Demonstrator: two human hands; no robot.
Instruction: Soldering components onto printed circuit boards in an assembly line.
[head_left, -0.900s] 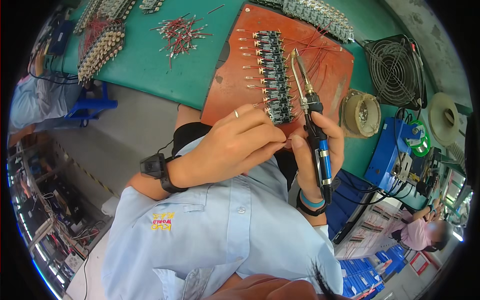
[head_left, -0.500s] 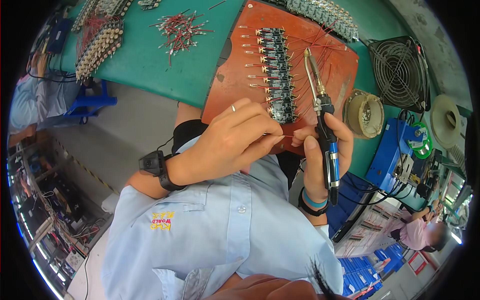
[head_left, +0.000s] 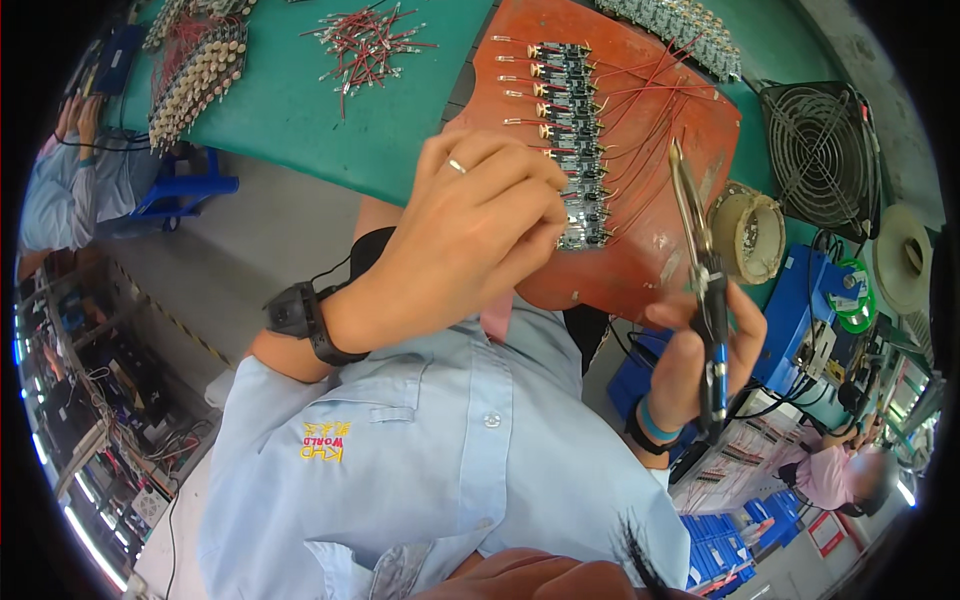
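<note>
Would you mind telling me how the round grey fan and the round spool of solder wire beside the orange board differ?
The round grey fan has a wire grille and lies flat by the far right of the green bench; the pale spool of solder wire is smaller, open-centred like a ring, and tilted against the orange board. The fan is dark grey, the spool cream-coloured. Both are circular and sit right of the board.

A green table (head_left: 300, 120) spans the far side, its edge curving with the lens. Below it lies a pale grey floor (head_left: 230, 280) with a striped line near the left. A blue stool (head_left: 185, 190) stands at the far left. Blue bins (head_left: 720, 555) sit at the near right, where the light is bright.
</note>
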